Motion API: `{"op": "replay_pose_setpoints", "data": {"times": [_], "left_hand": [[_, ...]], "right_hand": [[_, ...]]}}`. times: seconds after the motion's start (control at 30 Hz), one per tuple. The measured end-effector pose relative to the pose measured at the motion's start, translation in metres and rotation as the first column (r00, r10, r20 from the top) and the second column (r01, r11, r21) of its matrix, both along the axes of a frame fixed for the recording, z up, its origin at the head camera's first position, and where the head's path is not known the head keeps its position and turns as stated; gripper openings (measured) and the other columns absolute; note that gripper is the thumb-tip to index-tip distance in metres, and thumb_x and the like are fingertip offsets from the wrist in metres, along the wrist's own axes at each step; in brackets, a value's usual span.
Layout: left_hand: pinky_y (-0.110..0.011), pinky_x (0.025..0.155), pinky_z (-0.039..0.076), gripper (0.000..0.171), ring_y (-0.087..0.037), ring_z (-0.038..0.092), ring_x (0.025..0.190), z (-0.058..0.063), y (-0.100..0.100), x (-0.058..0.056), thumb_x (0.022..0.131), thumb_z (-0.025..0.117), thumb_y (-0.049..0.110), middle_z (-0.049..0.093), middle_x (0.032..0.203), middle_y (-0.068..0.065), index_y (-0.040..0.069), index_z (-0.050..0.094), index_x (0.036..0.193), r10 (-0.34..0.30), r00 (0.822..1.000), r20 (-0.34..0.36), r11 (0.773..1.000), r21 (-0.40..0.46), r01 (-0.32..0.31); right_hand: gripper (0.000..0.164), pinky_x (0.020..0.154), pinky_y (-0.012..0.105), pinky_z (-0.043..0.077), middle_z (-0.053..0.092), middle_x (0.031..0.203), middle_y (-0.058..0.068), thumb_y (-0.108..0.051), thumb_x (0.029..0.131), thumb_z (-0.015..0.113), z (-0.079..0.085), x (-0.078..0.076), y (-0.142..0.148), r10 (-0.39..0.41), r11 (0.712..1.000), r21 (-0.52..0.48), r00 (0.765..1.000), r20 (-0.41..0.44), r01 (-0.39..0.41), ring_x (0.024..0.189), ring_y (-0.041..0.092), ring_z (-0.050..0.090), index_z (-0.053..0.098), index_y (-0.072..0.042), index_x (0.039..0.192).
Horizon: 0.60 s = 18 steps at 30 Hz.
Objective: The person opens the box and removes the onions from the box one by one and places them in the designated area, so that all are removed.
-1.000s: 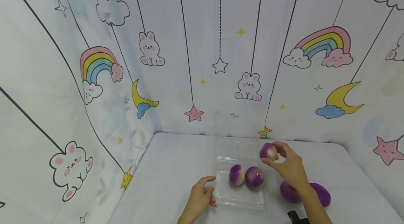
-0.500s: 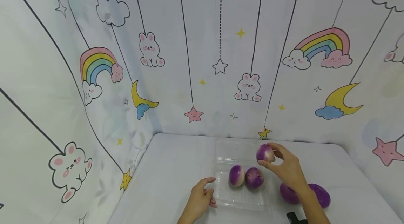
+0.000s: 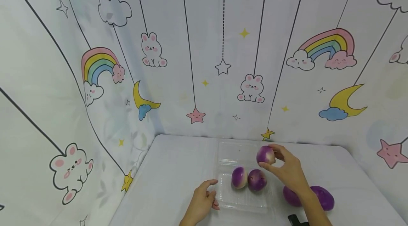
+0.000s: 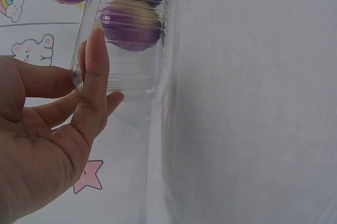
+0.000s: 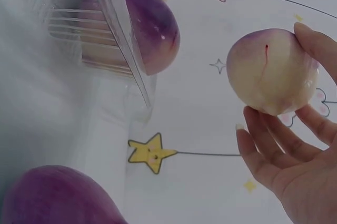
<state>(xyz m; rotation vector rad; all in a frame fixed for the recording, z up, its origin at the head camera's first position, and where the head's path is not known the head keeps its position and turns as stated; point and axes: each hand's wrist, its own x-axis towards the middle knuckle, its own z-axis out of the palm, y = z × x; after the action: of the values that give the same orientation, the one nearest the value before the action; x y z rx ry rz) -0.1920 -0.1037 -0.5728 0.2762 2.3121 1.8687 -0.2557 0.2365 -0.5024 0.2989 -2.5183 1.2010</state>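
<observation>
My right hand grips a round purple-and-white turnip between thumb and fingers, above the far right part of a clear plastic clamshell box. In the right wrist view the pale end of this turnip shows a thin red line. Two similar turnips, one paler on its right side and one mostly purple, sit side by side in the box's near half. At the box's left edge my left hand holds the rim; in the left wrist view its fingers lie along the clear wall.
Two larger dark purple vegetables lie right of the box, partly behind my right forearm. A black object shows at the bottom edge. The box's lid half lies flat toward the back, near the patterned curtain.
My right hand has moved a little to the left with the turnip, over the box's right side. The left hand and the two turnips in the box have stayed put.
</observation>
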Motion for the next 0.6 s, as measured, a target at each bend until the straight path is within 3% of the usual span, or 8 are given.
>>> {"op": "replay_pose_setpoints", "data": {"times": [0.6], "left_hand": [[-0.028,0.06,0.066,0.04,-0.021,0.071,0.06,0.001,0.001,0.001,0.104,0.058,0.0,0.066,0.071,-0.006,0.001,0.055,0.144,0.013,1.0,0.004,1.0,0.02,-0.013]], "right_hand": [[0.08,0.098,0.068,0.055,0.067,0.135,0.009,-0.049,0.079,0.09,0.001,0.004,-0.015,0.025,1.0,0.002,1.0,0.003,-0.025,0.115,0.033,0.069,0.056,-0.018,0.144]]}}
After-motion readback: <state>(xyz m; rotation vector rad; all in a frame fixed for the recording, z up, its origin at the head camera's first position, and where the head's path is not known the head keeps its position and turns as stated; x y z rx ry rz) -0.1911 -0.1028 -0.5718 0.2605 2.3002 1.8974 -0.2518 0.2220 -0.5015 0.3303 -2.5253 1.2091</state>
